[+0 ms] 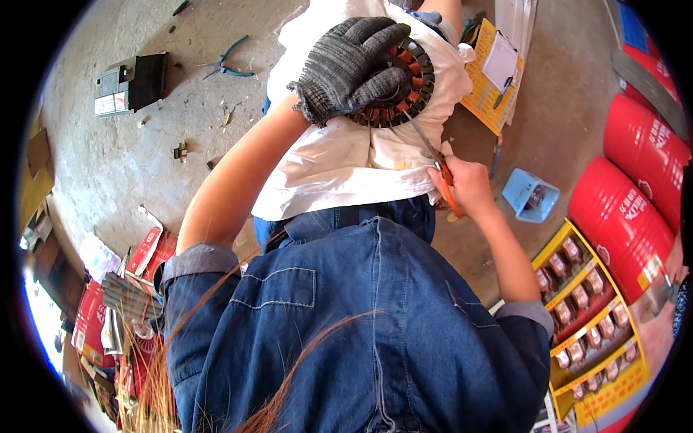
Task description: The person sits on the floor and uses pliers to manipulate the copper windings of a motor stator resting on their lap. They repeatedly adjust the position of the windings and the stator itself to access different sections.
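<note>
My left hand (350, 68), in a dark grey knitted glove, is wrapped over a round motor stator (424, 78) with dark teeth around its rim and orange-copper windings. The stator rests on a white cloth (317, 180) spread across my lap, and the glove hides much of its left side. Bare, my right hand (471, 189) grips a pair of scissors (446, 180) by the orange handles. Their long narrow blades point up and left, with the tip at the stator's lower edge. Whether the tip touches a winding, I cannot tell.
Teal-handled pliers (232, 59) and a black battery-like box (131, 83) lie on the concrete floor at the left. To the right are a clipboard with paper (499, 61), a blue plastic basket (530, 195), red drums (622, 224) and a yellow rack (592, 325) of small packages.
</note>
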### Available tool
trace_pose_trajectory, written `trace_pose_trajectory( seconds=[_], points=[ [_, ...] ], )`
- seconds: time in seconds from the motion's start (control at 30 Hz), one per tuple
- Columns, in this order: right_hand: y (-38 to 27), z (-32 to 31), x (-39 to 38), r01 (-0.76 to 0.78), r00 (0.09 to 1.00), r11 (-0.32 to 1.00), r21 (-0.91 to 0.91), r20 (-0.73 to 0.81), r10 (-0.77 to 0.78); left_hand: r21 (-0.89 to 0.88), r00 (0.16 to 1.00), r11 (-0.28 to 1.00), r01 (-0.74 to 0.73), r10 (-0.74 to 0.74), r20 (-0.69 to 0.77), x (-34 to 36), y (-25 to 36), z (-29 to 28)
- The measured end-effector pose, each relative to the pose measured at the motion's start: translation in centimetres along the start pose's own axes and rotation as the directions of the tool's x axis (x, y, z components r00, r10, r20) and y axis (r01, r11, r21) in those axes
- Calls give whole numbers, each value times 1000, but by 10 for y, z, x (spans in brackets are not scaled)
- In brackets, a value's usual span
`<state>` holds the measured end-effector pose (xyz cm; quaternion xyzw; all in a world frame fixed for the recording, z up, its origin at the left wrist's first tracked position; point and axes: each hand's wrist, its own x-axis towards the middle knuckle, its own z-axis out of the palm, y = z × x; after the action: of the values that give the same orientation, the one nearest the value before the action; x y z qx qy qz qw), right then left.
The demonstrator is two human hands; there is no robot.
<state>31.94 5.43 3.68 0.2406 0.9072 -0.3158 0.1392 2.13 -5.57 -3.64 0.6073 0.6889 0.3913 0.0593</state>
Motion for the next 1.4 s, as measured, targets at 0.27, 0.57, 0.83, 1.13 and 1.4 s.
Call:
trace_pose_trajectory(
  seconds=[0.27, 0.57, 0.83, 1.13, 1.4],
  points=[
    [25, 26, 9, 196, 973, 980, -27, -118, -198, 15, 999, 1000, 8, -9, 39, 9, 8, -7],
    [64, 24, 35, 369, 926, 929, -26, -75, -369, -47, 996, 999, -16, 20, 84, 14, -3, -1],
    [21, -2, 8, 114, 993, 993, 8, -28, -114, -166, 994, 985, 42, -24, 111, 26, 21, -33],
    [-10, -22, -1, -106, 985, 994, 14, 135, 103, -201, 990, 978, 62, -34, 136, 18, 10, -22],
    [-35, -41, 4, -213, 954, 977, -11, 215, 211, -208, 994, 977, 53, -31, 106, 15, 7, -20]
  ],
)
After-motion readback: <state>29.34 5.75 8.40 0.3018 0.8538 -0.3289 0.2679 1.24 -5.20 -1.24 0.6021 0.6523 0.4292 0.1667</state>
